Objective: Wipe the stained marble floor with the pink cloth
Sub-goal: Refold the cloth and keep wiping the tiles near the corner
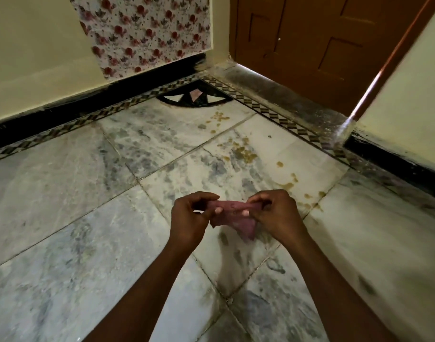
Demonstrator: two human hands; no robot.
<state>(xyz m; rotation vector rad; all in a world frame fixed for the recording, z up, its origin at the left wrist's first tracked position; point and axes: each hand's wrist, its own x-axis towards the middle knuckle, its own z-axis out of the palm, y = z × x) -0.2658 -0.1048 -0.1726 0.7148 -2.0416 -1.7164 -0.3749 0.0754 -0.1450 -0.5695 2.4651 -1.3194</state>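
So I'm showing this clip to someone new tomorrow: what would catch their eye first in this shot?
Probably the two hands in the middle, the left hand and right hand stretching a small pink cloth between them above the marble floor. Next, the yellowish-brown stains spattered across the tiles beyond the hands, trailing toward the brown door. The floral patterned sheet on the far wall also stands out.

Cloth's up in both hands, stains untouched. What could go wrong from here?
1. The pink cloth is small and bunched between the left hand and right hand; wiping before it is spread out may smear the yellow-brown stains rather than lift them.
2. The stains scatter from near the corner inlay down to the grout line; some spots are likely missed.
3. Residue may stay in that grout.
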